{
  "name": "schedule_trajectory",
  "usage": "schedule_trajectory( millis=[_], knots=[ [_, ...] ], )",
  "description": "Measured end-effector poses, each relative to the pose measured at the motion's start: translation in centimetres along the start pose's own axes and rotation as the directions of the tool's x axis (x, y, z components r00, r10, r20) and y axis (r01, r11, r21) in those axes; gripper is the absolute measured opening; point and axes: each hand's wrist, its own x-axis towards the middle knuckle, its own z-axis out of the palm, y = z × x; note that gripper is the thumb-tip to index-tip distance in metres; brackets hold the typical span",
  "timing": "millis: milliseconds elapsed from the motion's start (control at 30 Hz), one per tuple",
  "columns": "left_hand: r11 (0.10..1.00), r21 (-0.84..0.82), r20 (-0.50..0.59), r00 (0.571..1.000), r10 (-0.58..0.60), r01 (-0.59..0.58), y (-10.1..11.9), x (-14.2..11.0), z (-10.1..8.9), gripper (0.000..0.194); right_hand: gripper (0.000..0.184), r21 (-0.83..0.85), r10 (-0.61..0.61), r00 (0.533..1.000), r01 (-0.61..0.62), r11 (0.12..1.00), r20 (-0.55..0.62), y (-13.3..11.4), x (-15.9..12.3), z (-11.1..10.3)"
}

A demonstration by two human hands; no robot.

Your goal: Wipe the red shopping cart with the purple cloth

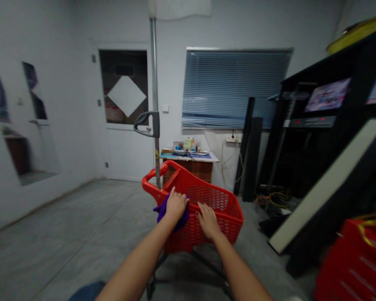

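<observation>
A red plastic shopping basket (219, 200) on wheels stands on the floor in front of me, with a tall metal pull handle (155, 121) rising at its far left corner. My left hand (176, 205) presses a purple cloth (161, 210) against the basket's near left rim, fingers curled over it. My right hand (208, 219) rests flat on the basket's near side wall with its fingers spread, holding nothing.
A dark shelving unit (329, 138) with a leaning board (326, 188) stands to the right, and another red basket (357, 259) sits at the lower right. A small cluttered desk (191, 161) is against the back wall under window blinds (232, 88). Cables (275, 198) lie on the floor.
</observation>
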Motion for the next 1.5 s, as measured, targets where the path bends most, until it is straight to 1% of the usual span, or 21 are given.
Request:
schedule_trajectory(
  millis=[67,133,200,267,333,400,467,600,667,733,833,933,1000,1067,1133,1200,1267,1333,1400,1433,1500],
  knots=[
    [0.999,-0.009,0.005,0.999,0.048,-0.048,1.0,0.0,0.9,0.029,0.056,-0.013,-0.019,1.0,0.018,1.0,-0.022,0.7,0.1,0.3],
    [0.997,0.007,-0.011,0.997,0.073,-0.073,0.7,0.2,1.1,0.027,0.056,-0.016,-0.032,0.999,0.031,0.999,-0.018,1.4,0.3,0.5],
    [0.998,0.035,-0.045,0.997,0.055,-0.053,-0.8,0.5,0.8,0.027,0.057,-0.005,-0.06,0.998,0.06,0.998,-0.006,2.0,0.4,0.7],
    [0.998,0.067,-0.072,0.997,0.017,-0.012,-2.9,0.8,0.2,0.029,0.057,0.011,-0.083,0.997,0.083,0.997,0.004,2.4,0.6,0.9],
    [0.995,0.095,-0.066,0.998,-0.002,0.008,-4.5,1.3,-0.2,0.032,0.058,0.02,-0.083,0.996,0.083,0.996,-0.006,2.4,0.7,1.2],
    [0.996,0.093,-0.045,0.999,-0.009,0.013,-5.1,1.8,0.0,0.036,0.058,0.018,-0.077,0.996,0.077,0.997,-0.036,2.2,0.7,1.6],
    [0.998,0.06,-0.031,1.0,-0.007,0.009,-4.2,2.0,0.9,0.04,0.058,0.011,-0.078,0.995,0.079,0.997,-0.064,2.0,0.7,2.0],
    [0.998,0.013,-0.014,0.998,0.055,-0.055,0.0,1.9,3.4,0.04,0.059,-0.012,-0.088,0.993,0.087,0.996,-0.084,1.7,0.4,2.3],
    [0.996,0.015,-0.003,0.996,0.089,-0.089,1.5,1.7,3.8,0.036,0.059,-0.027,-0.097,0.991,0.095,0.995,-0.087,1.8,0.2,2.1],
    [0.994,0.039,0.017,0.994,0.103,-0.104,1.6,1.6,3.4,0.035,0.059,-0.036,-0.116,0.99,0.114,0.993,-0.083,1.9,0.0,1.8],
    [0.991,0.12,0.045,0.997,0.056,-0.061,-0.7,1.3,1.3,0.036,0.058,-0.027,-0.144,0.988,0.143,0.989,-0.061,2.0,-0.3,1.3],
    [0.991,0.131,0.0,1.0,-0.016,0.016,-3.6,0.7,-0.7,0.031,0.057,-0.001,-0.129,0.991,0.129,0.992,-0.028,1.7,-0.3,1.1],
    [0.994,0.095,-0.04,0.998,-0.05,0.054,-4.1,0.2,-1.0,0.027,0.059,0.012,-0.105,0.994,0.105,0.994,-0.007,1.2,-0.1,1.2],
    [0.992,0.093,-0.047,0.995,-0.083,0.087,-3.1,0.0,-0.3,0.027,0.062,0.013,-0.087,0.996,0.087,0.996,0.01,0.6,0.2,1.3],
    [0.989,0.111,-0.021,0.995,-0.099,0.101,-1.0,0.1,1.0,0.029,0.065,0.011,-0.08,0.996,0.079,0.997,0.033,0.0,0.6,1.2],
    [0.993,0.097,0.008,0.997,-0.071,0.07,1.0,0.3,2.3,0.028,0.064,0.008,-0.086,0.995,0.085,0.996,0.055,0.0,0.7,1.1],
    [0.998,0.058,0.025,1.0,-0.013,0.011,1.8,0.5,3.0,0.024,0.064,-0.008,-0.088,0.995,0.089,0.996,0.054,0.9,0.3,0.8],
    [0.999,0.036,0.022,0.999,0.027,-0.028,1.0,0.6,2.8,0.023,0.065,-0.05,-0.053,0.999,0.054,0.997,0.006,2.6,-0.6,0.7],
    [0.999,0.049,-0.013,1.0,0.017,-0.016,-1.2,0.7,2.3,0.024,0.065,-0.095,0.006,0.998,-0.013,0.995,-0.066,4.8,-1.7,0.7],
    [0.998,0.064,-0.043,0.999,-0.003,0.006,-2.4,0.7,2.0,0.025,0.064,-0.111,0.013,0.995,-0.025,0.994,-0.1,5.8,-2.2,0.9],
    [0.995,0.091,-0.095,0.995,-0.037,0.046,-4.1,0.9,1.8,0.028,0.064,-0.131,-0.025,0.991,0.008,0.991,-0.132,7.1,-2.7,1.5]
  ],
)
